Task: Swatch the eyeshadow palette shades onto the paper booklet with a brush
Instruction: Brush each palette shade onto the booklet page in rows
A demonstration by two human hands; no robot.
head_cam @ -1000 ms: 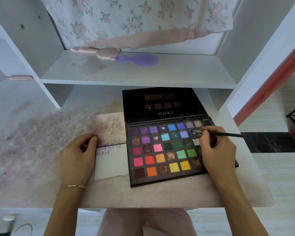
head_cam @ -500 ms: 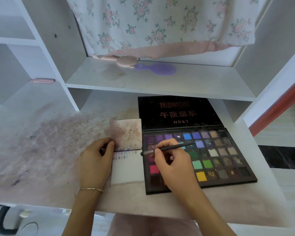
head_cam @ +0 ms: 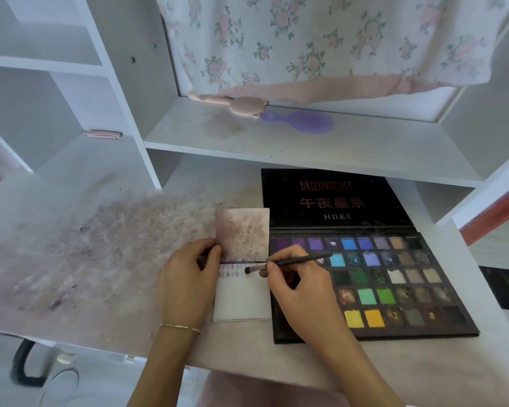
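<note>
Paper booklet, mid-frame, pinned by left hand; right hand fingers clamped on brush, whose loaded tip could smudge neighbouring swatches.

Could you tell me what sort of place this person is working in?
Probably a bedroom desk or vanity nook at home: a white built-in shelf holds a purple plastic hairbrush, a floral fabric curtain hangs behind, and the powder-stained white desktop carries makeup.

The white desk, smeared with purplish powder stains left of the paper booklet, carries that open booklet and, just right of it, touching, the open eyeshadow palette. Above and behind the booklet, a shelf holds a pink brush and a purple hairbrush.
</note>
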